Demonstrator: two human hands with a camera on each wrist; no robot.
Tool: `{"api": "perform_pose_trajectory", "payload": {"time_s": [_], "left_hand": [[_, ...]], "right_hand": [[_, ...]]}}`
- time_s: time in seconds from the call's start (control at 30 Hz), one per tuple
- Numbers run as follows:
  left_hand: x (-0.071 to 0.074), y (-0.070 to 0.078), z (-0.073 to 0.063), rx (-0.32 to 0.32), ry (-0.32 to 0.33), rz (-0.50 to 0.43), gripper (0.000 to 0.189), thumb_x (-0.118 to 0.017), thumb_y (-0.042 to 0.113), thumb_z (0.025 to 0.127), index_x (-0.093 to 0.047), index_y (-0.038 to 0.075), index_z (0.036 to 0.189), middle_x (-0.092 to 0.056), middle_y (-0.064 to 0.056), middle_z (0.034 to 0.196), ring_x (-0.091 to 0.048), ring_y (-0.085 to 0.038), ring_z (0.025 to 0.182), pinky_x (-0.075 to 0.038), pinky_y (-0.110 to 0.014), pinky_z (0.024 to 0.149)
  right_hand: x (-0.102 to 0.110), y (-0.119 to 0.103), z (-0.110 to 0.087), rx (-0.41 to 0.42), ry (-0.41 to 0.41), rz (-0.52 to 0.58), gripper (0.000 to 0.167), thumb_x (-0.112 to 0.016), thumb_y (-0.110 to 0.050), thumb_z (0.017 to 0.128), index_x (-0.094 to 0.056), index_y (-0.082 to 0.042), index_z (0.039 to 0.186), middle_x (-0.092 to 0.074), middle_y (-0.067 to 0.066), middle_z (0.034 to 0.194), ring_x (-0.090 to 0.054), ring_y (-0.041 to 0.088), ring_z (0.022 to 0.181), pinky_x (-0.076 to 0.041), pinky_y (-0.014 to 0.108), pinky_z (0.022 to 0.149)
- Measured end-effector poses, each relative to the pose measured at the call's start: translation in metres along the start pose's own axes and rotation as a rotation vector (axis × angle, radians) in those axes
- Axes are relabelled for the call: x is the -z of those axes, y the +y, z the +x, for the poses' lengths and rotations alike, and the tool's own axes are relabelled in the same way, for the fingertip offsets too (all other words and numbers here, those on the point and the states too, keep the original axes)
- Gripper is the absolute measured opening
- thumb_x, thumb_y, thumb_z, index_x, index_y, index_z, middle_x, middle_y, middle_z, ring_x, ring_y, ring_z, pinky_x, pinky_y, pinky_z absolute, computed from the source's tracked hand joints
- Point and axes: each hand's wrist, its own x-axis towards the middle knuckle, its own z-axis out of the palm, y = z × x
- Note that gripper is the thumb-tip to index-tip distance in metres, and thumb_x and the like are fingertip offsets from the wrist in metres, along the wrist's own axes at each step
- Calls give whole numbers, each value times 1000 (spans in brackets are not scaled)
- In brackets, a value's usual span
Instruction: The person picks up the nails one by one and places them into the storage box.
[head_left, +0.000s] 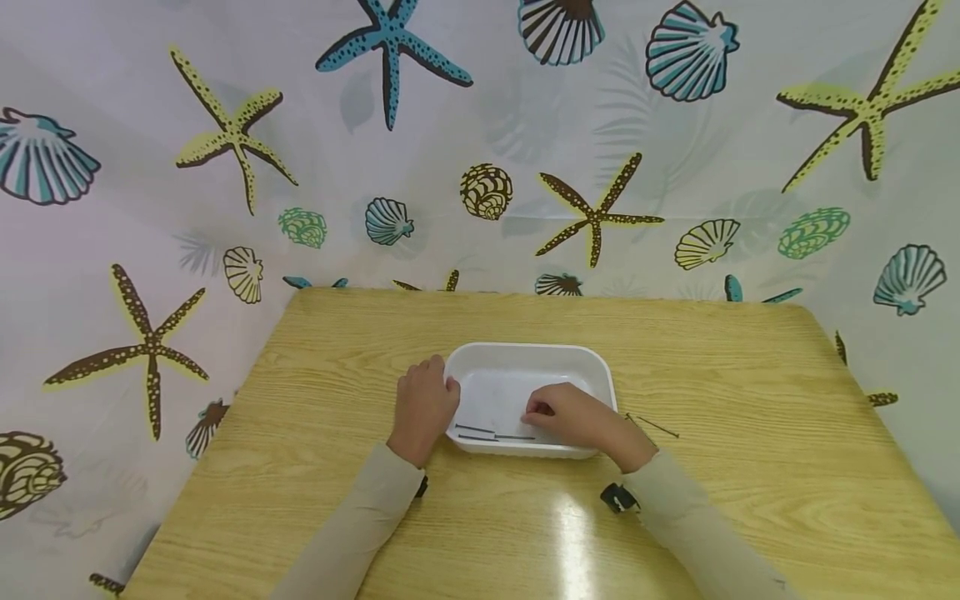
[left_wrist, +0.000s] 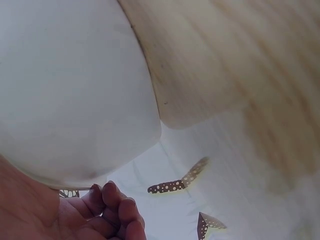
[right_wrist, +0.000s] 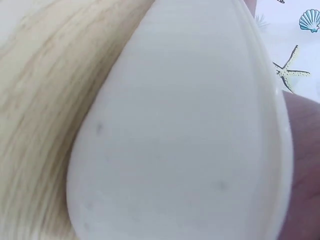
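Note:
A white plastic tray (head_left: 525, 354) with rounded corners stands on the wooden table. My left hand (head_left: 425, 404) grips its left rim, thumb at the edge. From below, the left wrist view has that hand's curled fingers (left_wrist: 115, 202) right by the rim. Several thin nails (head_left: 475, 437) lie inside the tray along its near-left side. My right hand (head_left: 573, 412) reaches over the right rim, its fingers curled and fingertips together low in the tray; nothing shows between them. In the right wrist view the tray's outer wall (right_wrist: 180, 125) hides most of this hand.
Outside the tray, on its right, more nails (head_left: 658, 427) lie on the table (head_left: 750, 367), partly behind my right wrist. A curtain (head_left: 450, 150) printed with shells and starfish hangs along the back and sides. Small black wrist devices (head_left: 618, 497) sit under both sleeves.

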Motion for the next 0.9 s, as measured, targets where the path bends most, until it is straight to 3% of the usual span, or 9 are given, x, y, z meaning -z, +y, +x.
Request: {"api": "perform_pose_trajectory", "payload": {"time_s": [0.27, 0.5, 0.9], "left_hand": [[1, 0, -1, -16, 22, 1, 21, -53, 20, 88, -58, 1, 96, -60, -11, 83, -55, -30, 79, -41, -45, 71], [2, 1, -1, -11, 17, 2, 22, -53, 20, 88, -58, 1, 98, -60, -12, 85, -55, -30, 80, -41, -45, 72], [1, 0, -1, -27, 31, 0, 21, -53, 19, 88, -58, 1, 97, -61, -12, 84, -56, -30, 79, -42, -45, 72]], "right_hand": [[20, 10, -20, 5, 73, 4, 15, -61, -22, 90, -66, -9, 84, -59, -7, 74, -49, 7, 66, -43, 25, 62], [39, 8, -40, -58, 132, 58, 19, -58, -27, 92, -65, -9, 90, -60, 0, 77, -49, 11, 67, -43, 28, 62], [58, 10, -76, -149, 241, 52, 19, -56, -26, 93, -65, -9, 94, -61, 3, 82, -51, 15, 73, -45, 28, 62]]}}
